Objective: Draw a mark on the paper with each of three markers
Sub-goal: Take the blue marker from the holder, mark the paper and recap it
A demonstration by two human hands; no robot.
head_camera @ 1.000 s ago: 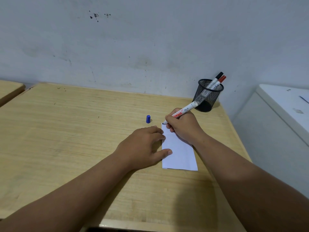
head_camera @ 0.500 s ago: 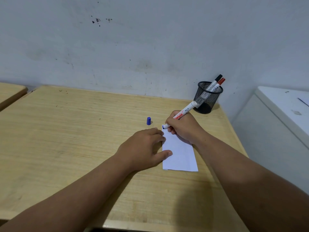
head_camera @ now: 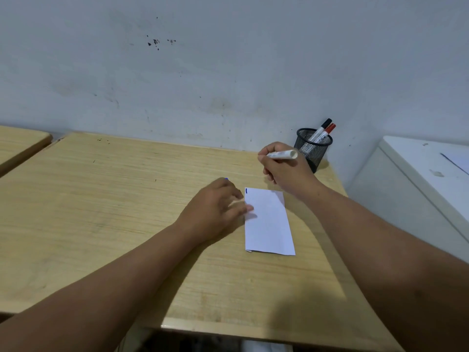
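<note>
A white paper [head_camera: 269, 222] lies on the wooden desk [head_camera: 101, 212] and bears a short blue mark [head_camera: 246, 191] at its far left corner. My right hand [head_camera: 286, 171] is raised above the paper's far end and grips a white marker [head_camera: 282, 154] held nearly level. My left hand [head_camera: 215, 208] hovers just left of the paper, blurred, fingers apart and holding nothing. The blue cap [head_camera: 226, 178] peeks out behind its fingers. A black-capped marker [head_camera: 321, 129] and a red-capped marker [head_camera: 327, 132] stand in the black mesh cup [head_camera: 312, 148].
The mesh cup stands at the desk's far right corner against the grey wall. A white cabinet [head_camera: 418, 179] sits to the right of the desk. Another wooden desk [head_camera: 17, 146] is at the far left.
My right hand has lifted the marker off the paper and turned it level, leaving a blue mark. My left hand has come off the paper and shifted left toward the blue cap.
</note>
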